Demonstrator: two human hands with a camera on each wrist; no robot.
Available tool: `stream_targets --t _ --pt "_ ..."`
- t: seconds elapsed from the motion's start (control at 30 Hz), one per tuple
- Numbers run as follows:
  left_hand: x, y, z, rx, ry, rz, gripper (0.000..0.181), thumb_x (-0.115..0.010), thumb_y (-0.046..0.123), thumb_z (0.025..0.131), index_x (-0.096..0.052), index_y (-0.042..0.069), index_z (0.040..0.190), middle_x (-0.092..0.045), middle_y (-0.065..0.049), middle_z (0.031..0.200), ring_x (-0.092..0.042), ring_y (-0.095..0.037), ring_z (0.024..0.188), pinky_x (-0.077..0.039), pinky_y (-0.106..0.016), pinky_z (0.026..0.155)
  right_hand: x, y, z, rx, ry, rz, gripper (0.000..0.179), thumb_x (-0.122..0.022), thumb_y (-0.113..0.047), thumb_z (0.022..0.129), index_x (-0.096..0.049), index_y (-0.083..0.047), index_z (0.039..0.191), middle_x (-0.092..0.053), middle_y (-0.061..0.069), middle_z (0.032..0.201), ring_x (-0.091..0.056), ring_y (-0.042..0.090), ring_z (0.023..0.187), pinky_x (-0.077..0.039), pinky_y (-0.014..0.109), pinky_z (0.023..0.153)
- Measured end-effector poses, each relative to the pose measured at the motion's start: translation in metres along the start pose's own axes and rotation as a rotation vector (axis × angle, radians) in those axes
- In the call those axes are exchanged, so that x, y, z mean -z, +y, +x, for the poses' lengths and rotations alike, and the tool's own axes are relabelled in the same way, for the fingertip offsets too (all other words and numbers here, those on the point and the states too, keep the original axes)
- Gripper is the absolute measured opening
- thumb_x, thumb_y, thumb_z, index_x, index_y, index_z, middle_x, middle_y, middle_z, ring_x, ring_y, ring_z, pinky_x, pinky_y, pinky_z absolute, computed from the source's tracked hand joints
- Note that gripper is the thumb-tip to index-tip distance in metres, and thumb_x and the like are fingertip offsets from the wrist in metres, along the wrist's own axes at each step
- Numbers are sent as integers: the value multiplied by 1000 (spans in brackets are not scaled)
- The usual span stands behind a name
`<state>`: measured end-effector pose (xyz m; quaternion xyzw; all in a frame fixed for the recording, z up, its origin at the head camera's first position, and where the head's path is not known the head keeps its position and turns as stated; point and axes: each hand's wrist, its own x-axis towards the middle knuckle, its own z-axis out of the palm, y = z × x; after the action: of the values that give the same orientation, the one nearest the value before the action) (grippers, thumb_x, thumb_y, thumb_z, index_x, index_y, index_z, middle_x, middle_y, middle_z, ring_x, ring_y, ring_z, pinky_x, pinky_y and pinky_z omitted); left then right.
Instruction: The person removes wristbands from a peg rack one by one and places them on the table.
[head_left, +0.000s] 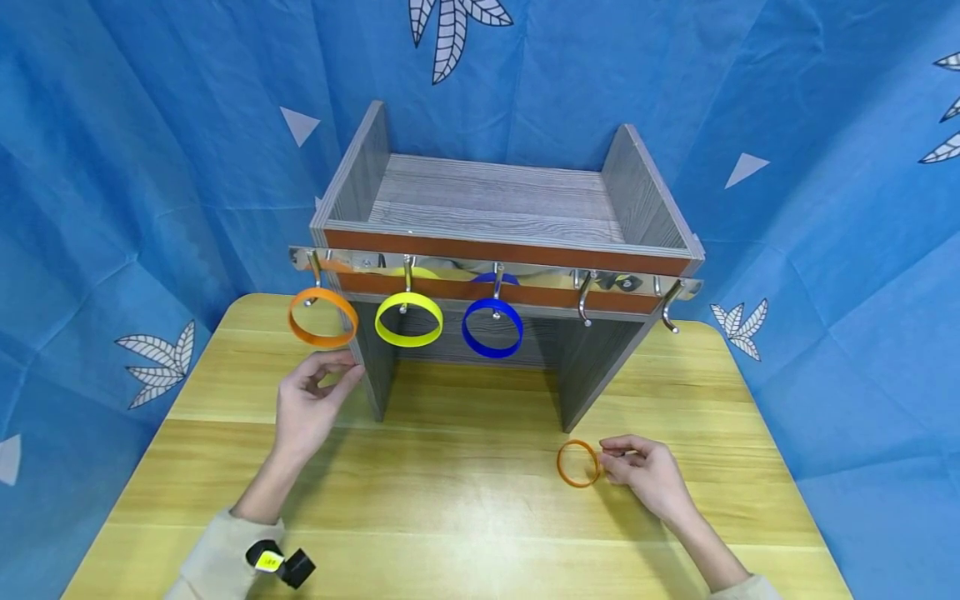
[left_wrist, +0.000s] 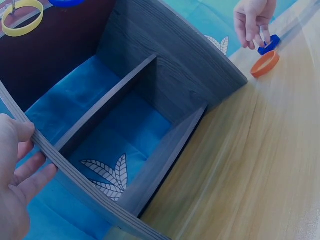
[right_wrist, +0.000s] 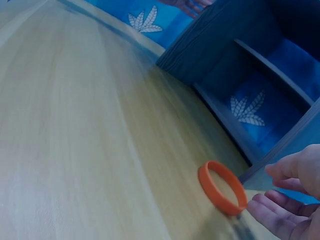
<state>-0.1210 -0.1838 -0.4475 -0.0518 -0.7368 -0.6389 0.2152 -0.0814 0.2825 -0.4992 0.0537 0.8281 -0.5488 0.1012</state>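
My left hand [head_left: 311, 400] grips the front edge of the left side panel of a grey wooden shelf [head_left: 367, 250], thumb and fingers on either side in the left wrist view. On the table [head_left: 480, 500], my right hand [head_left: 648, 475] is at an orange ring [head_left: 577, 463], its fingertips at the ring's edge. In the right wrist view, thumb and fingers stand apart. A small blue ring [left_wrist: 269, 45] shows by those fingers in the left wrist view. From the shelf's metal hook rail hang another orange ring [head_left: 322, 318], a yellow ring [head_left: 408, 320] and a larger-looking blue ring [head_left: 492, 329].
Two hooks on the right of the rail, a middle one [head_left: 585, 298] and an end one [head_left: 670, 307], carry no ring. A blue curtain [head_left: 150, 167] with leaf prints surrounds the table. A black device [head_left: 281, 562] is strapped at the left wrist.
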Motion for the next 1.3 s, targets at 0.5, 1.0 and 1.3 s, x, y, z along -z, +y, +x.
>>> stream_targets --t 0.5,1.0,1.3 --pt "1 2 1 18 -3 11 17 -73 -12 90 -70 -11 108 -72 24 98 -70 6 91 -63 -13 76 -7 -40 -8 98 8 44 37 -76 -12 97 -67 10 126 -75 27 109 -77 11 88 -69 34 81" --pt "0 1 1 13 4 1 18 -74 -13 89 -70 -11 107 -72 24 97 -70 6 91 -63 -13 76 -23 -79 -10 330 23 179 22 -74 -1 96 -71 11 114 -77 -7 94 -77 8 85 -68 29 78" --pt "0 0 -1 5 2 -13 19 -73 -14 89 -70 -12 107 -73 23 99 -71 5 91 -63 -14 77 -35 -100 -10 561 20 360 17 -68 14 93 -71 12 110 -78 -2 97 -77 10 83 -68 30 74"
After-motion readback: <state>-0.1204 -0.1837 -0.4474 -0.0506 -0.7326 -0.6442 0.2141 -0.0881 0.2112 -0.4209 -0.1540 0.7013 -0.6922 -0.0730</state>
